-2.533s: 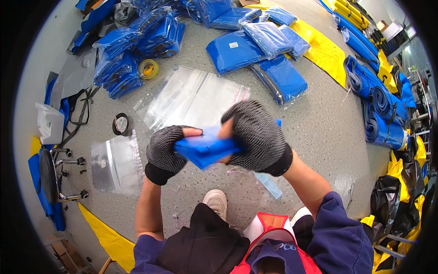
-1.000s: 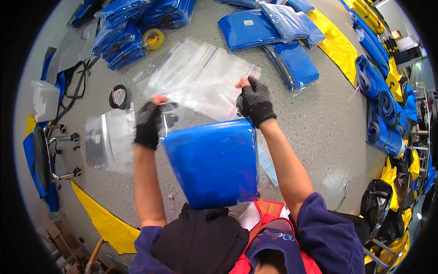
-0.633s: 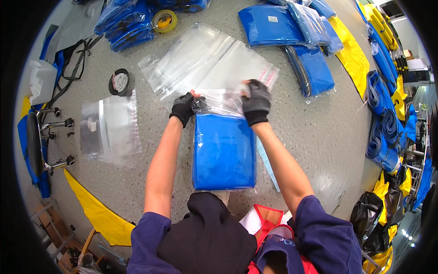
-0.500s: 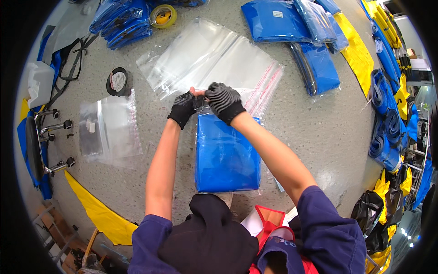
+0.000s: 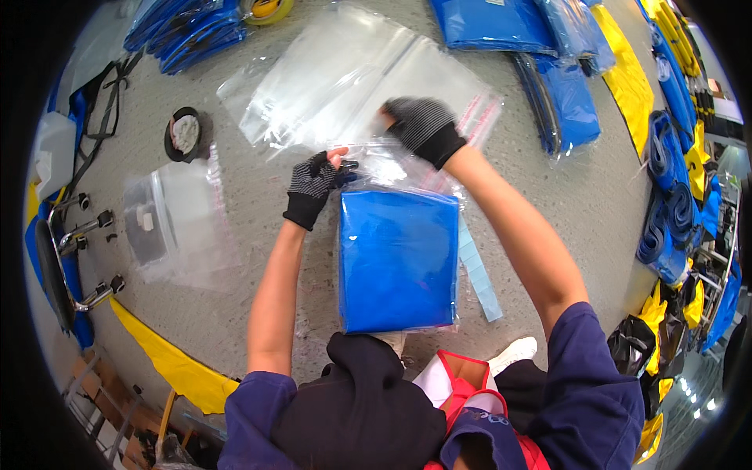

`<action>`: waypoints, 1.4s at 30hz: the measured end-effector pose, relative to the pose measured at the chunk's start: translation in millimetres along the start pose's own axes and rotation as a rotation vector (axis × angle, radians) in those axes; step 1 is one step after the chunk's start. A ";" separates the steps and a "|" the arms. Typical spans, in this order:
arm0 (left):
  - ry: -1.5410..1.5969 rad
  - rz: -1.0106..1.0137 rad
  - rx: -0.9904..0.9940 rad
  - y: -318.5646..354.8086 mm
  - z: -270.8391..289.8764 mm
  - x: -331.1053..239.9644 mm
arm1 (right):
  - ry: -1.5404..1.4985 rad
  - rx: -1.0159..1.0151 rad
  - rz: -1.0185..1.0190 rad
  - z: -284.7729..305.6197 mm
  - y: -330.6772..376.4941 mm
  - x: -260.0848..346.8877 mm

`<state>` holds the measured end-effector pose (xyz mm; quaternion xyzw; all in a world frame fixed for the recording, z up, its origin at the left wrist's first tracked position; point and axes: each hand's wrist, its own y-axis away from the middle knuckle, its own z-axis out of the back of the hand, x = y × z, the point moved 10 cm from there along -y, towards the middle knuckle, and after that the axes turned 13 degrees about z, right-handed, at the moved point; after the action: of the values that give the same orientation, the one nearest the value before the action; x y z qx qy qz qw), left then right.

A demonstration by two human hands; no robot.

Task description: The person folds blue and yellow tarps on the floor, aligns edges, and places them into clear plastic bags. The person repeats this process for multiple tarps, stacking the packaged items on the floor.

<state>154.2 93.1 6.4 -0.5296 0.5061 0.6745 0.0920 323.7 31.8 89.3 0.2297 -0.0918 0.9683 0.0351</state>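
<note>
A folded blue sheet (image 5: 399,262) lies flat in front of me inside a clear plastic bag (image 5: 384,168), whose loose top end spreads beyond the sheet. My left hand (image 5: 312,184), in a black and grey glove with bare fingertips, is closed on the upper left corner of that bag's top end. Over the top right of the bag is my right hand (image 5: 427,129), gloved the same way and smeared by motion, so its grip is unclear. Under and beyond it lies a stack of clear bags (image 5: 352,66) with red-marked edges.
Right of the sheet lies a pale blue strip (image 5: 479,274). More clear bags (image 5: 176,223) and a dark tape roll (image 5: 183,135) sit left. Wrapped blue packs (image 5: 493,27) lie far right, others (image 5: 188,35) far left beside yellow tape (image 5: 266,11). A wheeled chair (image 5: 59,258) stands left.
My right hand has moved away from my left, to the right and farther off. The bag's top end now shows between them. More of the pale blue strip is visible.
</note>
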 end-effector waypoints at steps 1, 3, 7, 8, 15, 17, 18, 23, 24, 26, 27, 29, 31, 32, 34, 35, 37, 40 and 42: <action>0.055 0.012 0.019 2.9 -5.5 -4.6 | -0.004 0.048 0.102 -14.1 1.6 27.8; -0.027 -0.063 -0.050 2.6 1.3 -5.8 | 0.004 0.225 0.087 -38.6 -4.9 61.0; -0.195 -0.169 -0.130 7.5 1.9 -4.6 | 0.005 0.088 0.275 -43.5 -11.0 74.2; -0.199 -0.181 -0.129 8.7 -0.2 -5.0 | 0.184 0.081 0.358 -38.3 -9.4 82.3; -0.180 -0.153 -0.117 3.6 2.1 -5.3 | 0.087 0.045 -0.075 -29.7 -14.3 7.7; 0.002 -0.025 -0.123 1.3 14.3 11.9 | 0.029 -0.157 -0.350 22.9 10.4 -71.3; 0.084 0.027 -0.097 -2.4 18.8 23.6 | -0.021 -0.272 -0.466 60.3 32.0 -108.0; -0.115 0.018 -0.146 -12.5 28.6 8.5 | -0.590 -0.516 -0.868 148.5 153.7 -154.8; -0.152 -0.024 -0.192 -12.0 34.8 2.1 | -0.690 -0.459 -0.928 122.6 161.6 -145.6; -0.132 0.027 -0.171 -23.7 45.1 11.2 | -0.799 -0.266 -1.059 54.6 170.8 -120.8; -0.107 0.048 -0.160 -27.0 47.5 18.1 | -0.784 -0.166 -1.107 22.6 175.6 -111.3; -0.015 0.210 -0.093 -20.2 25.0 11.2 | -0.682 -0.021 -1.132 -29.5 185.6 -117.7; 0.052 0.305 -0.064 -16.0 20.7 10.9 | -0.586 -0.191 -0.965 -40.7 172.1 -122.7; 0.082 0.316 -0.054 -18.3 20.5 11.5 | -0.737 -0.286 -0.893 -42.1 162.8 -118.7; 0.126 0.308 -0.061 -15.6 22.3 8.8 | -0.531 -0.183 -0.917 -32.0 171.0 -119.9; 0.144 0.290 -0.070 -11.7 18.8 5.6 | -0.419 -0.134 -0.932 -20.3 176.6 -118.5; 0.181 0.253 -0.086 -2.6 13.3 1.0 | -0.297 -0.344 -0.780 2.5 174.1 -105.4; 0.265 0.174 -0.016 0.7 12.5 10.3 | -0.909 -0.553 -0.892 -14.7 180.3 -91.9; 0.279 0.155 0.050 3.1 5.7 9.1 | -1.510 -0.780 -0.866 -35.5 179.8 -78.7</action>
<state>144.8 92.3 0.4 -0.5750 0.5699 0.5868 -0.0182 358.6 -139.7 -6.4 0.7804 -0.3134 0.3685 0.3962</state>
